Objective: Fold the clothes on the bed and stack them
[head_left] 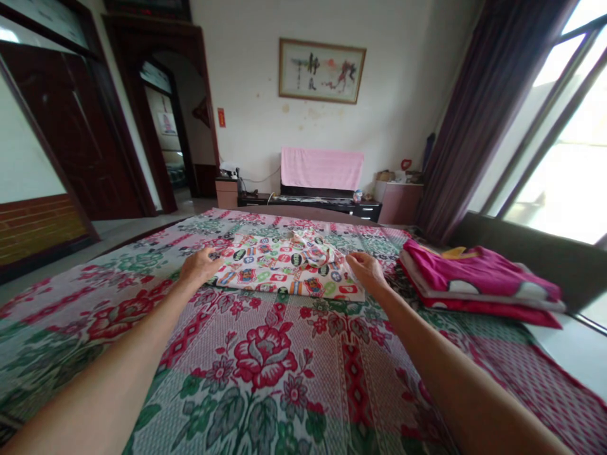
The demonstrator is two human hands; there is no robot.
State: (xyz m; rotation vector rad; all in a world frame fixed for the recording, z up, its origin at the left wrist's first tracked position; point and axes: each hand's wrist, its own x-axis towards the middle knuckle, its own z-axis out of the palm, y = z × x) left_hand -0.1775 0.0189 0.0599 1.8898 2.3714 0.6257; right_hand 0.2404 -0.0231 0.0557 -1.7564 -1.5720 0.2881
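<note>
A white cloth garment (284,268) with a colourful cartoon print lies partly folded on the floral bedspread (265,360), with a bunched part on its upper right. My left hand (202,262) is closed at the garment's left edge, thumb and forefinger pinching the cloth. At the opposite side, my right hand (365,268) has its fingers closed on the garment's right edge. Both forearms reach in from the lower corners of the view.
To the right, a stack of folded clothes (478,278) in magenta and grey rests beside the window. Beyond the bed's far edge stands a low black cabinet (308,207) with a pink cloth (322,168) above it. A curtain (465,114) hangs at right.
</note>
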